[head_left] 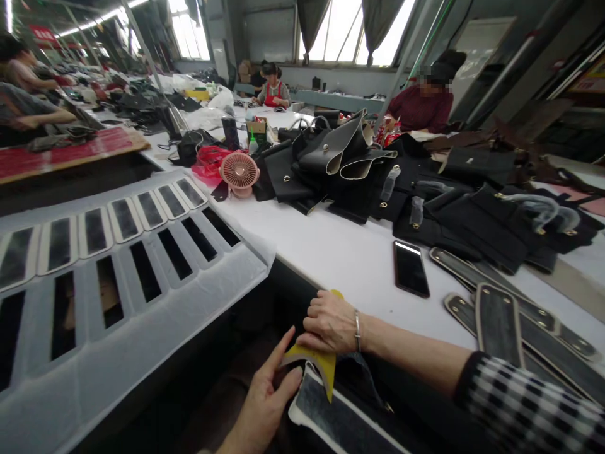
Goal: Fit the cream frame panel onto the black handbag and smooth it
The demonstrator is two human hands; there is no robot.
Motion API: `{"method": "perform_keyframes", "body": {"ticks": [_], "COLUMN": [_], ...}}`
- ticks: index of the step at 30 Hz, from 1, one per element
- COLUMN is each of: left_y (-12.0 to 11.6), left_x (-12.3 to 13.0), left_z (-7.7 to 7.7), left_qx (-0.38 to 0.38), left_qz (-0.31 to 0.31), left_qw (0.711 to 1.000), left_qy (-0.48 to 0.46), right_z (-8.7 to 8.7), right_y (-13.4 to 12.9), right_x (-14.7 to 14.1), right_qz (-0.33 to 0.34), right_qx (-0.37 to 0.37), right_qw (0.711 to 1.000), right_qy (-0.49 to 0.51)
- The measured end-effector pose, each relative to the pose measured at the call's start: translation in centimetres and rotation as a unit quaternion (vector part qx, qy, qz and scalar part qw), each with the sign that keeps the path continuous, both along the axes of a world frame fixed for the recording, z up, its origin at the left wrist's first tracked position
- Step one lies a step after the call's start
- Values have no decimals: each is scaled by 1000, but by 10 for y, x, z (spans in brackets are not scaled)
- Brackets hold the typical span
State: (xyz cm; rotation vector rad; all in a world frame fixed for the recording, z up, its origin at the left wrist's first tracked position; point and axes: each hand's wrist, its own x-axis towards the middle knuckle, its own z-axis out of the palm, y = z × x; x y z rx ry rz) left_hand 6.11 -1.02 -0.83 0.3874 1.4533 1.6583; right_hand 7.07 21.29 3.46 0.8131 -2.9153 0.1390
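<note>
Yellow card piece point(317, 366) is gripped low in the view, at the near edge of the white table point(350, 258); it is pinched by the right hand point(331, 325), whose fingers are curled closed over its top, a bracelet seen at the wrist. Left hand point(265, 397) is held loosely open, fingers extended, index and thumb touching the yellow piece's lower left edge. Just beneath the yellow piece, a dark strip with white border point(340, 422) is seen, touched by it; whether it rests on the lap cannot be told. Checked sleeve point(529, 403) is worn on the right arm. On the table, a black phone point(411, 268) is laid face up near the right hand, with long dark straps point(496, 321) just beside it. Black bag parts point(340, 164) are piled further back, a pink fan point(240, 172) beside them. At left, a white sheet with rows of dark strips point(118, 252) is spread. Other people are seated well apart in the background.
</note>
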Motion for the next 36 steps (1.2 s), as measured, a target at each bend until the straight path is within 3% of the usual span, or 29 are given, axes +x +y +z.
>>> {"method": "perform_keyframes", "body": {"ticks": [4, 9, 17, 27, 33, 36], "left_y": [-3, -5, -7, -3, -3, -3], "left_x": [0, -1, -3, -9, -14, -15], "left_z": [-3, 6, 18, 29, 35, 34], "left_qx": [-43, -85, -142, -182, -157, -142], "left_qz": [10, -8, -64, -158, -193, -196], "left_qw": [996, 986, 945, 870, 864, 882], "left_qy": [74, 145, 287, 430, 437, 405], "right_z": [0, -2, -7, -7, -8, -6], "right_y": [1, 3, 6, 6, 0, -6], "right_x": [-10, -19, -17, 3, 25, 37], "right_qz": [58, 108, 130, 79, 2, -43], "right_qx": [-15, -27, -34, -16, -16, -17], "right_qw": [998, 993, 991, 997, 998, 996], "right_qy": [12, 26, 26, -13, -57, -76]}}
